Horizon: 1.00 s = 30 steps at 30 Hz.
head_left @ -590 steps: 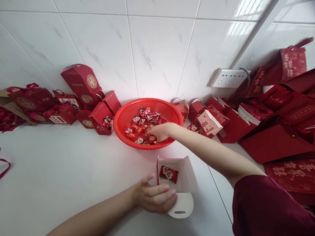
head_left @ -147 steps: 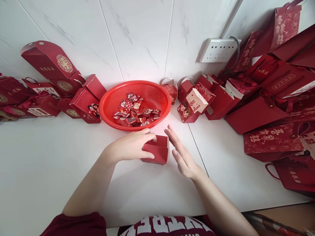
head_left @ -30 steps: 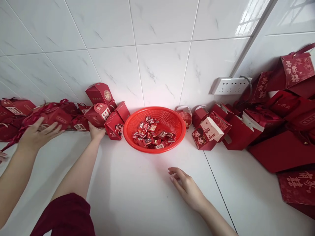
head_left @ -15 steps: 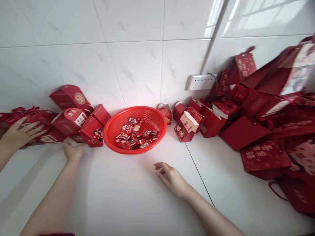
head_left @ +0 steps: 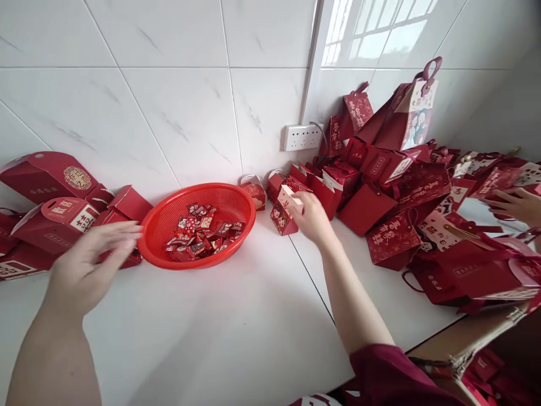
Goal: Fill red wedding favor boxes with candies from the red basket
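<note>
My left hand [head_left: 91, 268] hovers beside the left rim of the red plastic basket [head_left: 196, 265], fingers stretched out with nothing in them. Wrapped red candies [head_left: 203, 234] lie in a heap inside that basket. Right of it, my right hand [head_left: 315, 220] is at a small red gift box [head_left: 279, 220] with a pale pink top, its fingers closed about the upper part; the fingertips are partly hidden. Another small gift box [head_left: 253, 193] stands against the wall by the basket. Behind my left hand are larger red gift boxes [head_left: 46, 217].
Many red gift bags [head_left: 359, 208] are piled along the right. A co-worker's hand [head_left: 522, 206] rests among them at the far right. A power socket [head_left: 302, 138] sits on the tiled wall. An open cardboard box [head_left: 456, 344] stands at the lower right.
The view has swung right. My left hand has left the boxes on the left and come up by the basket; my right hand has moved forward onto the small gift box.
</note>
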Each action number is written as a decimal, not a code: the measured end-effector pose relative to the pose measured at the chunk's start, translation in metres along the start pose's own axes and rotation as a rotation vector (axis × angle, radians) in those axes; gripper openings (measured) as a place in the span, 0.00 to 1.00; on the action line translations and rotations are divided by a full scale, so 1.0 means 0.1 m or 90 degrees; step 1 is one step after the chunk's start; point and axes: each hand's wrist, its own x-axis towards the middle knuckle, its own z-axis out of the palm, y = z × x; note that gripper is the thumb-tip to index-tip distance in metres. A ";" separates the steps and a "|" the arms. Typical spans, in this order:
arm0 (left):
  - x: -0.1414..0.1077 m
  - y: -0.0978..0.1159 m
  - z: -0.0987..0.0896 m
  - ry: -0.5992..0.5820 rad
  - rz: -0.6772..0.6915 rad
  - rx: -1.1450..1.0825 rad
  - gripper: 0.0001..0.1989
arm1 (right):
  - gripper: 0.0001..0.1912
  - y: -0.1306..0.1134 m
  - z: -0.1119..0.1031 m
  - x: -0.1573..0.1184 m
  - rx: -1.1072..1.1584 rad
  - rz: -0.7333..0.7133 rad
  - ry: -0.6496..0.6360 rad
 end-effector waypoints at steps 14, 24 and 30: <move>-0.27 0.70 0.53 -0.606 0.172 0.083 0.28 | 0.29 1.24 -1.43 -0.32 -0.255 0.509 0.295; -0.30 0.74 0.56 -0.634 0.171 0.059 0.27 | 0.15 0.91 -1.65 -0.51 -0.265 0.437 0.093; -0.32 0.82 0.49 -0.619 0.142 0.032 0.27 | 0.14 -0.05 -1.20 -0.44 -0.053 -0.023 -0.193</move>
